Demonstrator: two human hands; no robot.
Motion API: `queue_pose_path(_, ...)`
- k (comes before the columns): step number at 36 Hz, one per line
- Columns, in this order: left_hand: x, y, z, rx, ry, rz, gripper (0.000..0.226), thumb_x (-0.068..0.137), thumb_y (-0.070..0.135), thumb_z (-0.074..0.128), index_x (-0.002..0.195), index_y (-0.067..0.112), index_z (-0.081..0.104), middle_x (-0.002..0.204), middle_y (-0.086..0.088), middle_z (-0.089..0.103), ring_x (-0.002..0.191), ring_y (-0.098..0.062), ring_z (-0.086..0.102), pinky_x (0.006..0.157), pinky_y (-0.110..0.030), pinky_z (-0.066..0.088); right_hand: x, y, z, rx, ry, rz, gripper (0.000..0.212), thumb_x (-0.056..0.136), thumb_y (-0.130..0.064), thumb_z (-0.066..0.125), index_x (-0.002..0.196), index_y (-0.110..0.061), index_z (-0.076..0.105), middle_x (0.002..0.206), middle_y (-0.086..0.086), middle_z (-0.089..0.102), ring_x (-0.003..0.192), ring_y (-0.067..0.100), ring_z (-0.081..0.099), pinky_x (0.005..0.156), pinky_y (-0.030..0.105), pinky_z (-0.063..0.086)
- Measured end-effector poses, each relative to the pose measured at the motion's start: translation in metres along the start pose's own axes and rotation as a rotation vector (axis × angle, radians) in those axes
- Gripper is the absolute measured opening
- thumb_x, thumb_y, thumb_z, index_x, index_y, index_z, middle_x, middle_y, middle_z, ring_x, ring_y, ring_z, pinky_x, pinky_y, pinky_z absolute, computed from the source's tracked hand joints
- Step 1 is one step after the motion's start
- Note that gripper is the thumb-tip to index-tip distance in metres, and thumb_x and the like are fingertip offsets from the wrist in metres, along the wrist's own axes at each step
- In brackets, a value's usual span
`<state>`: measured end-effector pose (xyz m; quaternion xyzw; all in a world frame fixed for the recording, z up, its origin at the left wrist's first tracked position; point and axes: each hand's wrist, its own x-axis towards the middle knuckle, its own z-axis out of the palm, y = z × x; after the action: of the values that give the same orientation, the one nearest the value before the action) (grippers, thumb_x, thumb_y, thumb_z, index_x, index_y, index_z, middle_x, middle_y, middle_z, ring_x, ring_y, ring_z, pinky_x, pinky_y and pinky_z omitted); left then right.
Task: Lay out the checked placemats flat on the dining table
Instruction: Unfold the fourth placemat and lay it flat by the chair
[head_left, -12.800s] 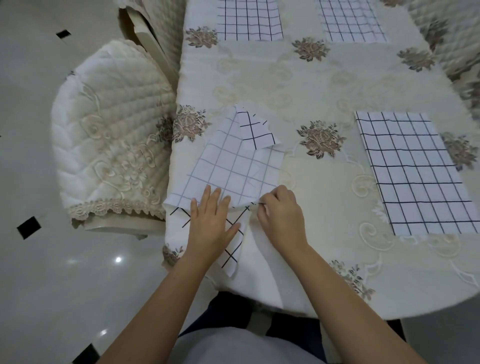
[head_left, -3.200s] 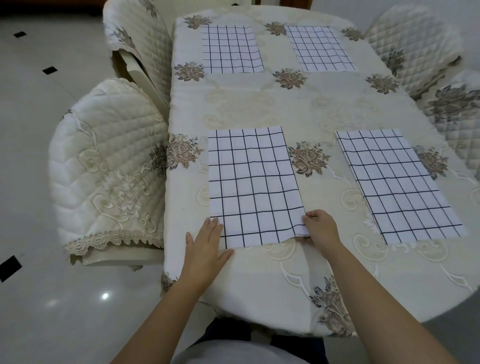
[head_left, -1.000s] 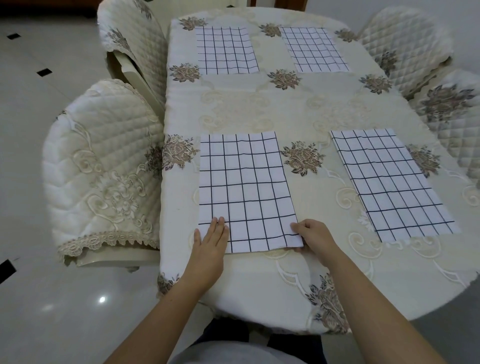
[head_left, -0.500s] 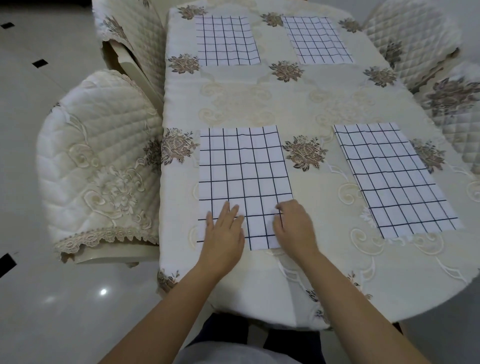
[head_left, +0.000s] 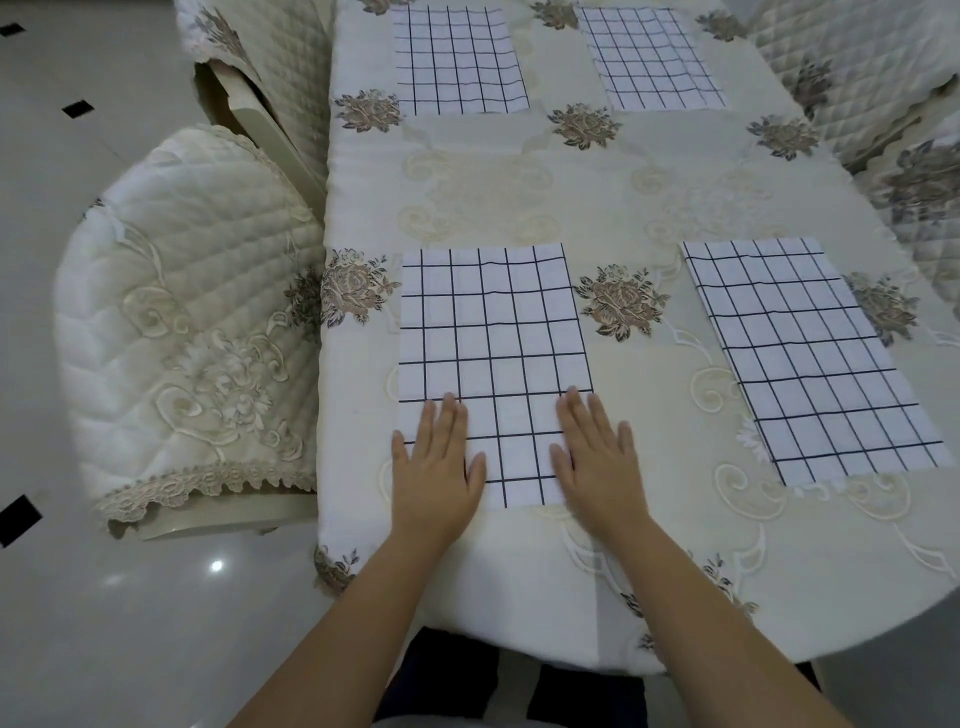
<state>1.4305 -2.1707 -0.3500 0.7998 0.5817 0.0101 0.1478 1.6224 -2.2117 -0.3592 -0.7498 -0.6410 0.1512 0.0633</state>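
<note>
A white placemat with a black check (head_left: 491, 343) lies flat on the near left of the dining table (head_left: 571, 197). My left hand (head_left: 439, 467) rests palm down on its near left corner, fingers spread. My right hand (head_left: 597, 457) presses palm down on its near right corner, partly over the mat's edge. Neither hand grips anything. A second checked placemat (head_left: 810, 358) lies flat at the near right. Two more lie flat at the far end, one on the left (head_left: 457, 62) and one on the right (head_left: 652, 60).
The table wears a cream embroidered cloth with brown flower motifs (head_left: 618, 301). Quilted cream chairs stand along the left side (head_left: 192, 322) and the right side (head_left: 883, 78). The floor (head_left: 78, 597) is glossy pale tile with small black squares.
The placemat, folded at first, now lies unfolded and flat. My hands moved from pinching its near edge to lying flat on its near corners, spread wider apart.
</note>
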Motion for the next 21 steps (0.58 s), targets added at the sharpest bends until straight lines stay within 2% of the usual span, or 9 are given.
queue_pose_path(2, 0.0, -0.013, -0.001, -0.013, -0.002, -0.052, 0.061, 0.087, 0.041, 0.031, 0.137, 0.009, 0.044, 0.146, -0.006, 0.04, 0.132, -0.026, 0.042, 0.096, -0.058, 0.038, -0.002, 0.012, -0.003, -0.005, 0.014, 0.043, 0.061, 0.089, -0.048, 0.004, 0.146, -0.026, -0.002, 0.154, -0.013, -0.007, 0.142, 0.009, -0.008, 0.115, 0.041, 0.001)
queue_pose_path(4, -0.001, -0.025, -0.003, -0.043, 0.014, -0.084, 0.062, 0.088, 0.041, 0.028, 0.14, 0.009, 0.04, 0.149, -0.006, 0.035, 0.135, -0.025, 0.036, 0.1, -0.059, 0.034, -0.003, 0.021, -0.008, -0.022, 0.021, 0.073, 0.062, 0.088, -0.047, 0.0, 0.146, -0.025, -0.001, 0.153, -0.013, -0.008, 0.142, 0.009, -0.009, 0.115, 0.042, 0.001)
queue_pose_path(8, -0.003, -0.042, -0.002, -0.053, 0.045, -0.063, 0.058, 0.089, 0.035, 0.028, 0.137, 0.006, 0.043, 0.146, -0.008, 0.039, 0.133, -0.027, 0.04, 0.098, -0.061, 0.034, -0.005, 0.024, -0.012, -0.007, 0.014, 0.077, 0.064, 0.086, -0.046, -0.003, 0.146, -0.025, -0.001, 0.153, -0.015, -0.008, 0.142, 0.007, -0.008, 0.115, 0.043, 0.002)
queue_pose_path(10, -0.001, -0.042, -0.004, -0.07, 0.061, -0.056, 0.059, 0.088, 0.034, 0.026, 0.135, 0.004, 0.046, 0.145, -0.011, 0.041, 0.133, -0.03, 0.04, 0.099, -0.062, 0.033, -0.001, 0.02, -0.016, 0.084, 0.06, 0.102, 0.061, 0.091, -0.043, 0.008, 0.148, -0.022, 0.013, 0.155, -0.014, 0.005, 0.145, 0.011, 0.003, 0.115, 0.043, 0.005)
queue_pose_path(12, 0.002, -0.037, -0.007, -0.104, 0.088, -0.086, 0.058, 0.087, 0.032, 0.025, 0.128, 0.001, 0.053, 0.142, -0.017, 0.044, 0.132, -0.035, 0.041, 0.099, -0.063, 0.032, 0.005, 0.012, -0.021, 0.194, 0.151, 0.16, 0.052, 0.095, -0.03, 0.027, 0.141, -0.01, 0.037, 0.152, 0.001, 0.03, 0.142, 0.023, 0.022, 0.114, 0.042, 0.014)
queue_pose_path(14, 0.006, -0.028, -0.012, -0.131, 0.105, -0.103, 0.054, 0.087, 0.029, 0.026, 0.12, 0.0, 0.058, 0.137, -0.021, 0.048, 0.13, -0.04, 0.041, 0.098, -0.063, 0.032, 0.013, -0.002, -0.026, 0.259, 0.221, 0.19, 0.05, 0.089, -0.025, 0.033, 0.129, 0.0, 0.05, 0.14, 0.017, 0.045, 0.132, 0.034, 0.038, 0.11, 0.042, 0.024)
queue_pose_path(18, 0.025, -0.003, -0.015, -0.07, 0.074, 0.031, 0.048, 0.085, 0.021, 0.03, 0.116, 0.001, 0.061, 0.132, -0.018, 0.055, 0.125, -0.035, 0.049, 0.091, -0.061, 0.041, 0.033, -0.041, -0.022, 0.109, 0.189, -0.016, 0.048, 0.082, -0.021, 0.033, 0.116, 0.001, 0.059, 0.127, 0.023, 0.056, 0.118, 0.041, 0.053, 0.093, 0.056, 0.043)
queue_pose_path(20, 0.032, 0.01, -0.017, -0.046, 0.033, 0.086, 0.055, 0.084, 0.022, 0.024, 0.123, 0.003, 0.057, 0.137, -0.015, 0.051, 0.128, -0.032, 0.047, 0.095, -0.058, 0.04, 0.043, -0.061, -0.018, 0.029, 0.083, -0.125, 0.048, 0.086, -0.019, 0.033, 0.127, -0.002, 0.052, 0.139, 0.019, 0.047, 0.129, 0.037, 0.044, 0.098, 0.059, 0.037)
queue_pose_path(21, 0.034, 0.014, -0.014, -0.037, 0.019, 0.112, 0.061, 0.085, 0.025, 0.017, 0.133, 0.005, 0.049, 0.145, -0.012, 0.041, 0.134, -0.029, 0.039, 0.102, -0.056, 0.034, 0.046, -0.067, -0.013, 0.005, 0.025, -0.158, 0.049, 0.091, -0.018, 0.031, 0.137, -0.005, 0.042, 0.149, 0.014, 0.034, 0.139, 0.033, 0.03, 0.107, 0.057, 0.027)
